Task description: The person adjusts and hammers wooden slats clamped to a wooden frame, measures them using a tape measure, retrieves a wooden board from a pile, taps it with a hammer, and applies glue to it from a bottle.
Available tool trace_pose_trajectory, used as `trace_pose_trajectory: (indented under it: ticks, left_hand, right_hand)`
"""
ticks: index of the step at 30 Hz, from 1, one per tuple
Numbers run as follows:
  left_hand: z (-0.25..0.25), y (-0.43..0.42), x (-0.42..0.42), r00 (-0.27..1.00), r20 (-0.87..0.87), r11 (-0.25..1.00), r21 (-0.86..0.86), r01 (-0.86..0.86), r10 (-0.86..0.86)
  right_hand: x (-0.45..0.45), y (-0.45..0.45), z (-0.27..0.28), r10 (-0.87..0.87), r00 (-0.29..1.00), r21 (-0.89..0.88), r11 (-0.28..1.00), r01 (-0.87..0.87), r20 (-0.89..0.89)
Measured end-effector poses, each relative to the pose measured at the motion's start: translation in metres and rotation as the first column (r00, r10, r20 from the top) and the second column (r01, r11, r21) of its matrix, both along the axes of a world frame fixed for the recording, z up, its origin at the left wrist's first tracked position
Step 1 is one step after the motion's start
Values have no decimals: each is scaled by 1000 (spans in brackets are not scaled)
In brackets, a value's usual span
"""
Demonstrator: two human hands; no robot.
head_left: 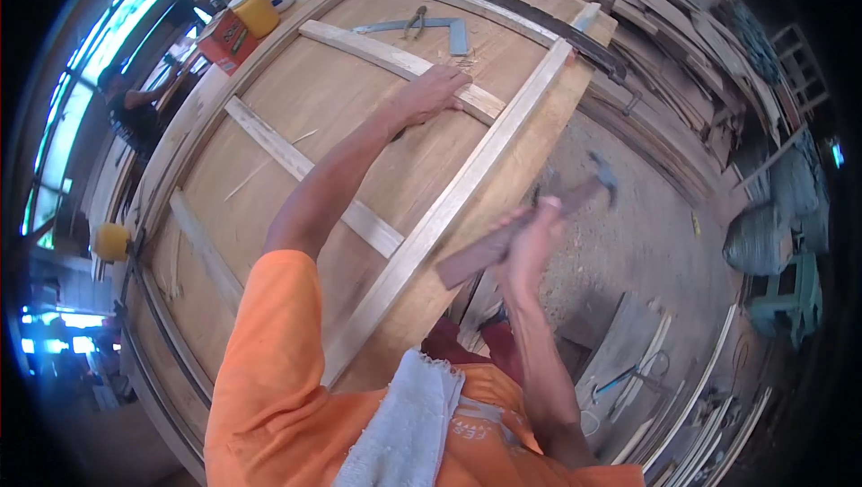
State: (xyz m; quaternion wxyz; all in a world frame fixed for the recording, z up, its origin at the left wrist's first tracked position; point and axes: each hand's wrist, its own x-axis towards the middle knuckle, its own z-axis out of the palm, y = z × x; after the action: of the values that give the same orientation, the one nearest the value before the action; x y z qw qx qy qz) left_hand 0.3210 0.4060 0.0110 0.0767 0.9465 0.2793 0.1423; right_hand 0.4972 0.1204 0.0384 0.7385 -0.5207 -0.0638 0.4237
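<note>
Inside the wooden frame (449, 193), pliers (416, 22) and a metal square (459, 38) lie beyond the upper crosspiece (359, 45), over which the left hand (440, 92) is laid, though whether its fingers pinch the wood cannot be told. Right of the frame, the right hand (532, 240) is closed around what, through the blur, looks like a hammer (476, 255), its head pointing away from the frame.

A yellow plastic container (255, 13) stands beside a red printed box (228, 41); rough brown wooden boards (669, 34) lie piled at far right.
</note>
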Motion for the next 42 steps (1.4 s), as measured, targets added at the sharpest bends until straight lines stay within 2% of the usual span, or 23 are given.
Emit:
trace_pose_trajectory:
  ticks: [1,2,4,6,8,9,10,12,14,15,16,18,20,22,23,25,30,32,36,38,39,41,42]
  left_hand:
    - [-3,1,-1,999,43,999,46,7,-9]
    - [-3,0,0,996,90,995,95,10,-19]
    - [-3,3,2,994,104,997,70,33,-40]
    - [-11,0,-6,992,126,999,37,23,-28]
    - [-9,3,-4,988,150,998,54,24,-32]
    - [-3,6,-1,986,161,997,71,41,-52]
    - [-5,-1,1,992,121,999,50,14,-20]
    - [4,0,4,996,89,998,55,-32,27]
    - [0,-8,0,990,142,999,52,-10,2]
    - [0,-6,-2,990,139,998,57,-12,4]
    - [-1,-6,0,990,139,997,68,-24,15]
    - [0,-5,4,988,152,996,82,-29,16]
    - [3,-9,4,993,111,998,34,-51,47]
    - [6,-11,4,992,124,998,53,-38,31]
    - [4,-9,4,991,137,998,66,-18,9]
    - [-1,-7,6,993,112,997,68,-36,28]
    - [9,-8,15,995,51,996,23,-89,88]
    - [17,-8,21,993,-9,992,-60,-115,114]
    - [19,-15,28,977,14,976,-44,-212,212]
    - [24,-15,36,955,-109,955,-84,-284,274]
    - [31,-17,42,943,-113,943,-80,-322,312]
    - [40,-18,51,893,-275,914,-100,-394,355]
    - [42,-16,53,883,-283,905,-96,-415,375]
  right_hand:
    - [-8,4,-4,264,963,-37,964,-263,44]
    - [-10,8,-4,511,855,-84,859,-505,81]
    - [-1,12,-1,473,879,-124,878,-463,60]
    - [-1,5,0,157,987,-18,987,-157,-18]
    - [-6,13,2,75,996,-22,997,-74,52]
    - [1,15,5,321,945,-74,946,-317,60]
    - [6,6,6,537,843,-142,838,-528,39]
    - [8,8,0,516,856,-108,853,-511,32]
    - [-13,8,-10,286,956,-124,953,-276,71]
    - [-12,8,-7,504,861,-147,858,-491,64]
    - [4,7,-8,501,863,-143,861,-488,64]
    - [46,2,-6,622,782,-133,778,-614,26]
    - [53,-1,-4,601,791,-190,795,-577,114]
    - [43,-1,-12,297,953,-45,954,-295,60]
    - [39,0,-11,304,951,-39,952,-302,52]
    - [39,7,-3,203,974,-64,978,-197,104]
    - [99,84,6,333,940,39,941,-336,72]
    - [126,118,3,396,915,84,912,-402,76]
    - [157,161,-5,556,829,66,826,-559,64]
    - [166,173,-9,568,822,58,820,-569,27]
    - [167,179,-9,600,799,62,797,-600,24]
    - [163,188,-10,497,864,98,867,-489,-80]
    - [162,192,-11,515,853,103,856,-507,-87]
